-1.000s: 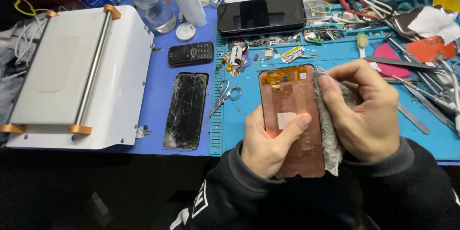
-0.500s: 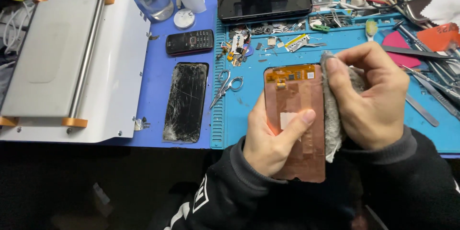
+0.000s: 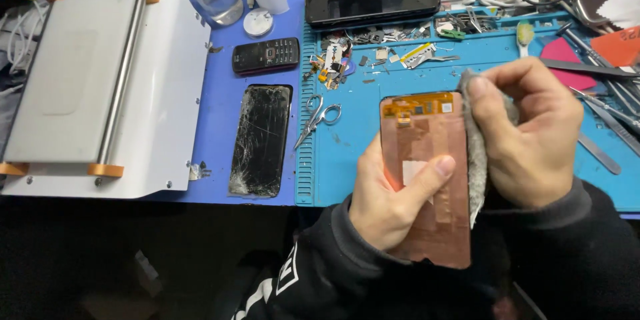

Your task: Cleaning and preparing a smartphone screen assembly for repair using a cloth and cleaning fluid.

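- Since the earlier frame, both hands have drawn the panel lower and nearer, and the right hand's cloth has slid up to the top right corner.
- White laminating machine (image 3: 100, 87) sits far left on the counter (image 3: 220, 127).
- Copper-backed screen panel (image 3: 427, 180) is held above the blue mat (image 3: 360, 133).
- Left hand (image 3: 390, 197) is clamped on the panel, thumb across its back.
- Right hand (image 3: 530, 133) pinches a grey cloth (image 3: 475, 153) against the panel's edge.
- Cracked phone (image 3: 261, 139) lies left, small scissors (image 3: 319, 119) beside it.
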